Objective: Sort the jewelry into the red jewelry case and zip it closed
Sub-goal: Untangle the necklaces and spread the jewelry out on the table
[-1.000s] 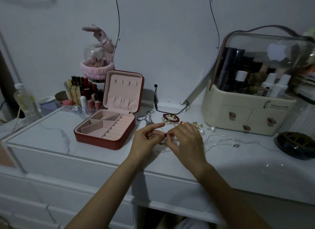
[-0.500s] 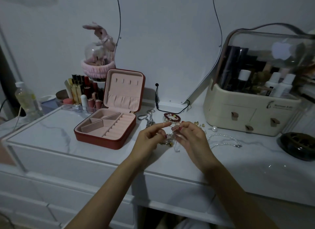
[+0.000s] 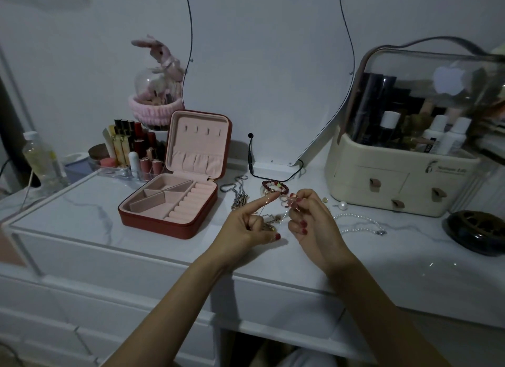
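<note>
Red jewelry case stands open on the counter, left of both hands: pink lining, empty divided compartments and ring rolls, lid upright. Left hand extends its index finger, other fingers curled on a thin chain. Right hand pinches the same tangle.

I see the red case open on the tabletop, lid upright, pink lining, ring rolls and divided compartments all empty. Right of it lie a silver chain, a dark red bead bracelet, a loose pearl and a pearl strand, all apart from the case. A thin gold chain hangs tangled between my hands, detail too small to tell.
</note>
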